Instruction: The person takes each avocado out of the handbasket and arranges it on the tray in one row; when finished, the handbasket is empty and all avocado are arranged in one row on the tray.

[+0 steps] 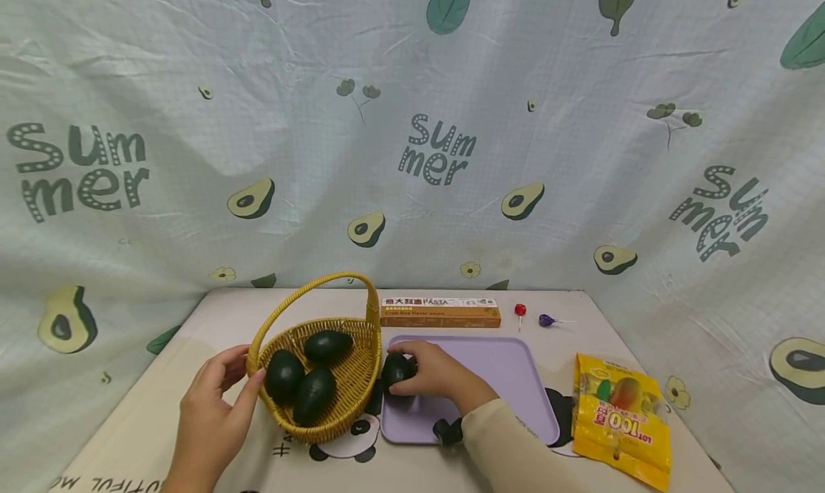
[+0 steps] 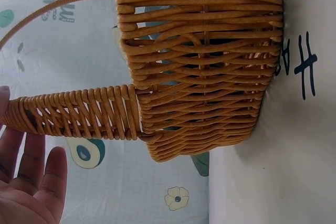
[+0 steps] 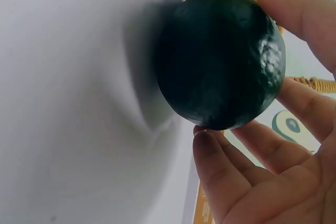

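Near the left edge of the table [image 1: 142, 421], the left hand [image 1: 215, 407] pinches the handle of a yellow wicker basket [image 1: 354, 380] between thumb and fingers. The basket stands upright on the table's left half with three dark green avocados in it: one at its left wall [image 1: 284, 377], one toward the far wall [image 1: 328, 346], one toward the near wall [image 1: 314, 395]; the woven floor shows at its right. Just beside it, a fourth avocado [image 1: 397, 372] is gripped by the right hand [image 1: 433, 371] over the left side of a lilac tray [image 1: 509, 378]; whether it touches the tray is unclear. Behind the tray, along the table's far edge, lies a pasta box [image 1: 441, 319]. Toward the far right corner lie a red lollipop [image 1: 520, 309] and a purple lollipop [image 1: 546, 320]. A yellow candy bag [image 1: 619, 421] lies by the table's right edge.
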`<state>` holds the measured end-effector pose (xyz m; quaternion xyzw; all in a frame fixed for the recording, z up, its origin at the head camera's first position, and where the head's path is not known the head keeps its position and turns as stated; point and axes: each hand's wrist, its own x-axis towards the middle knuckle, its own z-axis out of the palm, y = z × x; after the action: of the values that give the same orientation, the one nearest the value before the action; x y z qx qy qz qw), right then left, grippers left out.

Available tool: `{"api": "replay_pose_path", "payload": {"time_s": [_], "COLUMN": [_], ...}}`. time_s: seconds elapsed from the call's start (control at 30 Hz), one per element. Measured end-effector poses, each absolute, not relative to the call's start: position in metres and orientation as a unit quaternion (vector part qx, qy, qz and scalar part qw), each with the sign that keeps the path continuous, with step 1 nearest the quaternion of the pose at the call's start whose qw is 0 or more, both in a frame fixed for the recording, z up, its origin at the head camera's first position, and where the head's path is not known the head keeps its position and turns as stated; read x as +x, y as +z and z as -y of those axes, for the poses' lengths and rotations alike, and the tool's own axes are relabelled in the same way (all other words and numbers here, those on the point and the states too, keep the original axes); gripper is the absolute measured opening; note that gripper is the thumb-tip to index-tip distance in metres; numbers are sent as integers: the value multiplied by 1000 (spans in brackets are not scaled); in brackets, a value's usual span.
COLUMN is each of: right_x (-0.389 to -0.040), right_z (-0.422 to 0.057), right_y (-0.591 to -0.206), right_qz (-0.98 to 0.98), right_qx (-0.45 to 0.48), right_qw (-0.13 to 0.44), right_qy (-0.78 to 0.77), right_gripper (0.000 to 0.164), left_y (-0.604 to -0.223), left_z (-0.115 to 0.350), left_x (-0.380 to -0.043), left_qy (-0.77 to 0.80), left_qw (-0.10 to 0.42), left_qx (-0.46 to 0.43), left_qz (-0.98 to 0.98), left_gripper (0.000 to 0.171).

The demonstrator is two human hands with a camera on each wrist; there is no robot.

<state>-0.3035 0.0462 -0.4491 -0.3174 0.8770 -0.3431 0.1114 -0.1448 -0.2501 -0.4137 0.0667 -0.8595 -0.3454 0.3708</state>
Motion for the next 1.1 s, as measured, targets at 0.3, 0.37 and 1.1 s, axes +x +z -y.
{"api": "replay_pose_path", "payload": {"time_s": [0.3,0.37,1.1], "right_x": [-305,-305,-297], "right_z": [-50,-51,-42], "right_y": [-449,-448,-409], "right_qz": [-864,-861,-830], "right_qx": [-302,-297,-317], "right_qw": [117,116,74], "right_qy": [-385,-395,-452], "right_gripper": [67,66,61], "left_y": [-414,-414,-414], "left_z": [251,251,250], "left_x": [-145,-145,-145], "left_qy": [-347,-347,-373], "left_qw": [369,370,362], "left_qx": [66,64,56], "left_qz": [860,859,853], "left_gripper": [43,43,45]}}
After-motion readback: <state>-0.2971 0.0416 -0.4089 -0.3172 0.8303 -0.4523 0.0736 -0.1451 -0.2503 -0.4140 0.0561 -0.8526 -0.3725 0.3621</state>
